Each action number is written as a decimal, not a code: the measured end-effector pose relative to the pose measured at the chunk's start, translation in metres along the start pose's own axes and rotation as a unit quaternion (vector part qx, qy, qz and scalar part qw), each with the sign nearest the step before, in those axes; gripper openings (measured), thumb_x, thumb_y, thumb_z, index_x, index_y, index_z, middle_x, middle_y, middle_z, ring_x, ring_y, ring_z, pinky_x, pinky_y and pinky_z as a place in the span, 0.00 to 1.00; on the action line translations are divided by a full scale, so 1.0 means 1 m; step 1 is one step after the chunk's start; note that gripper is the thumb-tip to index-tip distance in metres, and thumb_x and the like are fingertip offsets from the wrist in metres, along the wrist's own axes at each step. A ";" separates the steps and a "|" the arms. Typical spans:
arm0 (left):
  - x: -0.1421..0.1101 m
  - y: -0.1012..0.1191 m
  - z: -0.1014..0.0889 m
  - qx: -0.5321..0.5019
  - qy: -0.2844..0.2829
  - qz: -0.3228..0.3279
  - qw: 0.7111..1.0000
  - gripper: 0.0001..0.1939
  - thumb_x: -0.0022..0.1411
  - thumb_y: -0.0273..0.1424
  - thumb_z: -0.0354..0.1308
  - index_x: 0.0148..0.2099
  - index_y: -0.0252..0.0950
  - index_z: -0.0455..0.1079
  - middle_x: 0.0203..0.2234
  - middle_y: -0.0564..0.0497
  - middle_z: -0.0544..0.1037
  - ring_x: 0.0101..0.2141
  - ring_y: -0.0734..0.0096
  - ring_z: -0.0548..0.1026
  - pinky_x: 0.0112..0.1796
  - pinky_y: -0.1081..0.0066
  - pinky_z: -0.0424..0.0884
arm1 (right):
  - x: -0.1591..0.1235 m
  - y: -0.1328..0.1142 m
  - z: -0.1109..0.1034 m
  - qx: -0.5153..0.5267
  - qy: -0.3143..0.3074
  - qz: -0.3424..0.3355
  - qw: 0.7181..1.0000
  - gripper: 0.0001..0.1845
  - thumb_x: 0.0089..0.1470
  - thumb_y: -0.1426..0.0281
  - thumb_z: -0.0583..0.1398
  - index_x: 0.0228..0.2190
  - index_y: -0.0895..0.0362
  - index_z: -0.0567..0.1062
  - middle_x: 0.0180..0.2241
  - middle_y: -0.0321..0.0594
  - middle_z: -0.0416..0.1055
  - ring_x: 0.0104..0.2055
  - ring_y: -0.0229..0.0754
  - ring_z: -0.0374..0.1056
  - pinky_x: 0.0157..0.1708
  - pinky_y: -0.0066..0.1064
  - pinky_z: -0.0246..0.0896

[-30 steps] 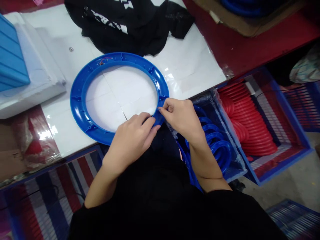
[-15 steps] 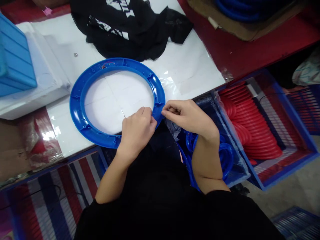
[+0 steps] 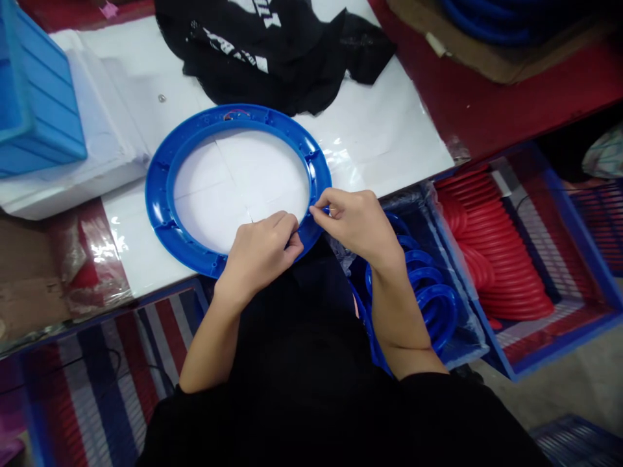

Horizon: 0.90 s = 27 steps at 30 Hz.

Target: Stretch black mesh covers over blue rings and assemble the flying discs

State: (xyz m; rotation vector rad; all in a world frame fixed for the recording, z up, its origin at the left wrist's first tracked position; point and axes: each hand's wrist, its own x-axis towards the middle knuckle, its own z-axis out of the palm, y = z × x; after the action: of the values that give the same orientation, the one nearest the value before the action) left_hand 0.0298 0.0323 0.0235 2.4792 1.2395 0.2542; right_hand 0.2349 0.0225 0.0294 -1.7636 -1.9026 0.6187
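A blue plastic ring [image 3: 158, 188] lies on the white tabletop with its open, ribbed side up. Red wires [image 3: 236, 115] show in its channel at the far side. My left hand [image 3: 263, 253] is closed over the ring's near right part, thumb and forefinger pressed together. What those fingers pinch is hidden. My right hand [image 3: 357, 224] is closed in a pinch, its fingertips at the ring's right side. A thin, pale thing shows by its fingers, too small to name.
Beyond the ring lies a black cloth [image 3: 292, 58] with white print. A light blue bin [image 3: 53, 97] stands on a white foam slab [image 3: 111, 152] at left. Below the table's right edge are crates of blue rings [image 3: 433, 305] and red rings [image 3: 506, 253]. A small metal piece [image 3: 162, 98] lies on the tabletop.
The view has shifted a little, so the table appears farther right. My right fingertips have moved inward over the ring's right side. My left hand stays at the near right part, still closed.
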 end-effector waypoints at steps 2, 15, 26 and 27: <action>-0.002 -0.005 -0.005 -0.021 -0.008 0.011 1.000 0.07 0.70 0.27 0.53 0.41 0.37 0.73 0.37 0.48 0.83 0.34 0.64 0.78 0.32 0.66 0.60 | -0.005 -0.003 0.005 0.011 0.012 0.018 1.000 0.08 0.61 0.70 0.63 0.28 0.53 0.75 0.20 0.29 0.62 0.24 0.35 0.54 0.31 0.32 0.49; 0.007 0.025 -0.012 0.028 -0.069 -0.063 0.995 0.11 0.74 0.30 0.49 0.47 0.37 0.74 0.41 0.44 0.83 0.36 0.58 0.81 0.30 0.63 0.59 | -0.030 -0.016 0.020 0.043 0.029 0.066 0.996 0.11 0.63 0.67 0.62 0.28 0.52 0.70 0.20 0.29 0.59 0.23 0.36 0.52 0.30 0.33 0.48; 0.002 0.010 -0.006 -0.002 -0.049 -0.038 0.998 0.08 0.68 0.29 0.52 0.40 0.40 0.73 0.35 0.49 0.83 0.34 0.62 0.78 0.31 0.64 0.56 | -0.011 -0.005 -0.016 0.074 -0.026 -0.035 0.996 0.05 0.65 0.69 0.63 0.36 0.55 0.80 0.25 0.32 0.69 0.28 0.37 0.61 0.34 0.33 0.53; 0.002 0.010 -0.006 -0.005 -0.047 -0.040 0.998 0.08 0.68 0.29 0.52 0.39 0.40 0.73 0.35 0.49 0.83 0.34 0.62 0.77 0.31 0.64 0.56 | -0.007 -0.005 -0.016 0.059 -0.022 -0.042 0.997 0.05 0.64 0.69 0.64 0.36 0.54 0.80 0.26 0.33 0.71 0.29 0.38 0.63 0.35 0.33 0.54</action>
State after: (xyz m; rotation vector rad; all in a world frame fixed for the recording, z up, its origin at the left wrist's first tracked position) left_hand 0.0368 0.0300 0.0331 2.3976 1.2901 0.1218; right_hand 0.2408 0.0151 0.0449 -1.6002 -1.9172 0.7303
